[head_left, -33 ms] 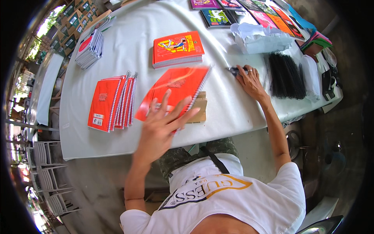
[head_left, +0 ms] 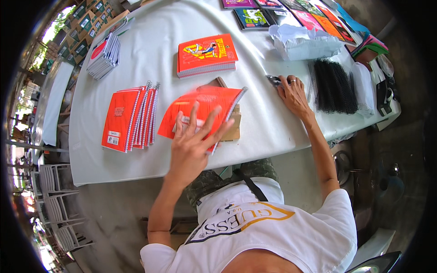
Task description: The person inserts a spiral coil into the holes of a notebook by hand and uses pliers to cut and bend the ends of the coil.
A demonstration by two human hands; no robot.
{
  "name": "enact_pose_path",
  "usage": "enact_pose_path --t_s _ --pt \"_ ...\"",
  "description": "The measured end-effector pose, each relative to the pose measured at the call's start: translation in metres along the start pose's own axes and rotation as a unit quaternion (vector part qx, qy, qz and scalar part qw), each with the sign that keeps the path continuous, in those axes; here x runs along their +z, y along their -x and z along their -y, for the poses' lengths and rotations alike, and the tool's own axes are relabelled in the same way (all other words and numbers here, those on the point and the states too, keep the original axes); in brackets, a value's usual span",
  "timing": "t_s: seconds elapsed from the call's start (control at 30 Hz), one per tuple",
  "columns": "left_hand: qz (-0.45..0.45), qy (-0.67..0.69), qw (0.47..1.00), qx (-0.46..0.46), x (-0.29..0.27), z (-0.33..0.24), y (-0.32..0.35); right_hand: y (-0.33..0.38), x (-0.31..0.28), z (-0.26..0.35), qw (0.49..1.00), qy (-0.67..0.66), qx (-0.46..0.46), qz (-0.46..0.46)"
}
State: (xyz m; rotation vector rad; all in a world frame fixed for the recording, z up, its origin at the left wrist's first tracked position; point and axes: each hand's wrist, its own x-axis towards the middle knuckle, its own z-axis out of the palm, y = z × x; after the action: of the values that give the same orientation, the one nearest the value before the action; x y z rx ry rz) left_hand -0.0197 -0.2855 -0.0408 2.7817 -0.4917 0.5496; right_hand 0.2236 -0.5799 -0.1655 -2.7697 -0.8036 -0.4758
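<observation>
1. Pressing my left hand [head_left: 193, 141], fingers spread and clenched on nothing, onto the orange spiral notebook [head_left: 205, 109] at the tabletop's [head_left: 150, 54] near edge.
2. Judged light, floppy, slick-covered; best taken by the stiffer wire-bound edge.
3. My right hand [head_left: 293, 93] lies flat beside a small dark tool [head_left: 273, 80]; I cannot tell whether it grasps it.
4. Orange notebooks [head_left: 129, 117] fan out left; a stack [head_left: 207, 55] sits behind; black binding coils [head_left: 334, 86] lie right.

White short-sleeved T-shirt with gold-edged print, camouflage trousers, dark strap, perhaps a ring on right hand [head_left: 295, 93]
</observation>
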Motion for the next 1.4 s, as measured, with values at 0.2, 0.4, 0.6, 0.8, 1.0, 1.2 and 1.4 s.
enact_pose_path --t_s 0.2,0.4,0.6,0.8,1.0,1.2,1.4 --pt "-0.066 -0.076 0.991 -0.083 0.042 -0.011 -0.004 0.071 -0.094 0.118 0.951 -0.303 -0.052 0.037" --pt "-0.037 -0.112 0.989 -0.092 0.038 -0.018 -0.010 0.084 -0.108 0.156 0.953 -0.262 -0.154 0.008" --pt "-0.061 -0.113 0.986 -0.101 0.043 -0.018 -0.008 0.082 -0.109 0.157 0.954 -0.247 -0.170 0.008" --pt "-0.072 -0.104 0.985 -0.115 0.045 -0.021 -0.011 0.080 -0.110 0.159 0.953 -0.243 -0.179 -0.001" --pt "-0.097 -0.081 0.986 -0.111 0.039 -0.014 -0.006 0.049 -0.127 0.153 0.719 -0.528 0.033 0.451" --pt "-0.192 -0.148 0.954 -0.178 -0.025 0.063 -0.003 0.014 -0.111 0.117 0.864 -0.480 -0.051 0.142" --pt "-0.251 -0.107 0.945 -0.183 -0.095 0.152 0.050 -0.020 -0.038 0.034 0.996 -0.080 -0.011 0.023"
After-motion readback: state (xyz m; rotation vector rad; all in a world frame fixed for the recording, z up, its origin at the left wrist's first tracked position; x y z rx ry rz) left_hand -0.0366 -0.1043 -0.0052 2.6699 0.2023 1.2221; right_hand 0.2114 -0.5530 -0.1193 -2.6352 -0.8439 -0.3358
